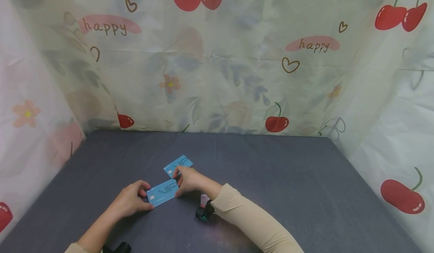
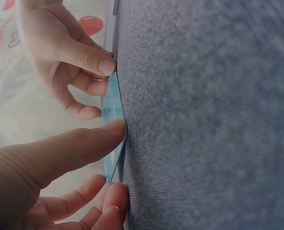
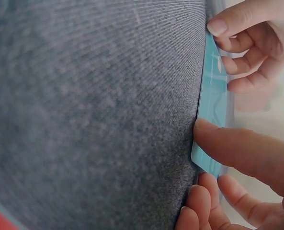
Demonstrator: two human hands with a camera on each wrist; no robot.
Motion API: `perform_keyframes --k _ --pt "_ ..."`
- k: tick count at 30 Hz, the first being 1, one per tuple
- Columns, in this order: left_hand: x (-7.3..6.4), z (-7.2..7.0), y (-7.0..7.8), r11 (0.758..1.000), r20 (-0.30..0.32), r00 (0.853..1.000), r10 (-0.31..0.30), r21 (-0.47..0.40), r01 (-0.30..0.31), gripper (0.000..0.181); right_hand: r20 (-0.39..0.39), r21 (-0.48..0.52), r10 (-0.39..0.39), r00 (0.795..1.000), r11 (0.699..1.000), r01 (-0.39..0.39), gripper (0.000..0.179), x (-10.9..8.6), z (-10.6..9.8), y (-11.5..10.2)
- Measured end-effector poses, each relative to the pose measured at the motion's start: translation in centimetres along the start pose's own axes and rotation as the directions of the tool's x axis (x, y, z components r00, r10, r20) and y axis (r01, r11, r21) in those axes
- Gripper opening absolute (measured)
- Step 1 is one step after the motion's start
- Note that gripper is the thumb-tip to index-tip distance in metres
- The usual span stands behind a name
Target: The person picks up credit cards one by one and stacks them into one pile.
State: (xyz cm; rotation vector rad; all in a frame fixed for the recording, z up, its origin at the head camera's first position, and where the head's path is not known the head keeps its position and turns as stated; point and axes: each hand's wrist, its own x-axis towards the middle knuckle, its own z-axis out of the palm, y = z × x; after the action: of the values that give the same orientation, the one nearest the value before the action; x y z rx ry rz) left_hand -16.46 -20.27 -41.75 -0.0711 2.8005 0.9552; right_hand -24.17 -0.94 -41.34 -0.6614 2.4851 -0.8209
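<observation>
A light blue card marked "VIP" [image 1: 162,193] lies tilted on the dark table between both hands. My left hand [image 1: 130,200] holds its left end, with the thumb at the near corner and fingers at the far corner. At the right end, my right hand [image 1: 190,179] pinches it between thumb and fingers. In the left wrist view the card [image 2: 113,98] shows nearly edge-on, low at the cloth surface. Just beyond it lies a second blue VIP card [image 1: 183,161], partly hidden by the right hand's fingers.
Dark grey cloth covers the table [image 1: 271,170]. Beside the right wrist are a black wrist camera [image 1: 205,212] and a small pinkish patch [image 1: 204,199]. A patterned curtain [image 1: 217,76] with cherries and "happy" lettering hangs behind and on both sides.
</observation>
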Motion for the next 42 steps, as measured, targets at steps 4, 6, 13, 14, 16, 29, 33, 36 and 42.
perform_keyframes --k 4,6,13,14,16,29,33,36,42 --pt "0.0 -0.1 0.2 1.0 -0.007 1.0 -0.007 -0.014 0.007 0.057 -0.004 0.007 0.008 1.0 1.0 -0.008 0.046 0.0 -0.1 0.0" --pt "0.0 -0.2 0.2 0.999 -0.004 1.0 -0.013 -0.034 0.012 0.058 -0.007 0.02 0.016 1.0 1.0 -0.016 0.046 -0.1 -0.2 0.0" --pt "0.0 -0.1 0.4 0.991 -0.02 1.0 -0.011 -0.13 0.009 0.063 -0.018 0.069 0.018 1.0 0.997 -0.017 0.048 -0.2 -0.7 0.0" --pt "0.0 -0.1 0.5 0.991 -0.026 1.0 -0.009 -0.137 0.005 0.064 -0.02 0.073 0.017 1.0 0.997 -0.015 0.048 -0.2 -0.8 0.0" --pt "0.0 -0.1 0.5 0.989 -0.036 0.999 -0.006 -0.146 0.0 0.064 -0.025 0.087 0.017 1.0 0.996 -0.014 0.048 -0.3 -0.9 0.0" --pt "0.1 -0.2 1.1 0.981 -0.047 0.999 -0.015 -0.194 0.006 0.068 -0.079 0.155 0.001 0.997 0.988 0.011 0.048 -1.3 -1.5 0.5" --pt "0.1 -0.1 1.2 0.976 -0.049 0.999 -0.009 -0.22 -0.002 0.068 -0.092 0.157 -0.019 0.996 0.987 0.034 0.05 -1.4 -1.5 0.7" --pt "0.0 -0.1 1.2 0.97 -0.049 0.999 0.001 -0.242 -0.013 0.068 -0.095 0.157 -0.037 0.995 0.986 0.052 0.051 -1.5 -1.6 0.8" --pt "0.0 -0.3 1.2 0.964 -0.041 0.999 0.014 -0.264 -0.024 0.069 -0.09 0.186 -0.06 0.994 0.98 0.076 0.053 -1.7 -1.9 0.9"
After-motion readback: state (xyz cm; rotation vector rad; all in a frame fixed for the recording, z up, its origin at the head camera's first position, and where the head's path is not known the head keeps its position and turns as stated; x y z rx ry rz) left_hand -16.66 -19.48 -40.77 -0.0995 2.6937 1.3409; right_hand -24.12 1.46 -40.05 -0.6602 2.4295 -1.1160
